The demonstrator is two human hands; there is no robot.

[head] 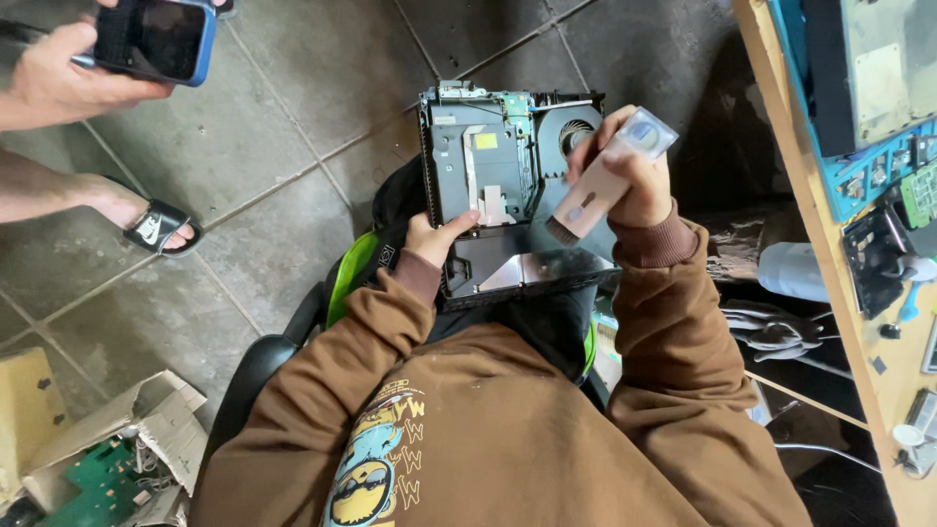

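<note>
An opened black game console (508, 185) rests on my lap, its cover off, with a disc drive, a ribbon cable and a round fan showing. My left hand (436, 237) grips its left edge, thumb lying on the drive. My right hand (632, 174) is closed around a small brush (603, 181) with a pale handle and a clear end cap, bristles pointing down over the console's right side near the fan. I wear a brown hoodie.
Another person's hand holding a blue-cased phone (156, 39) is at top left, and their sandalled foot (151, 226) stands on the grey tiled floor. A wooden workbench (859, 322) with tools and circuit boards runs along the right. A cardboard box with a green board (107, 459) lies at bottom left.
</note>
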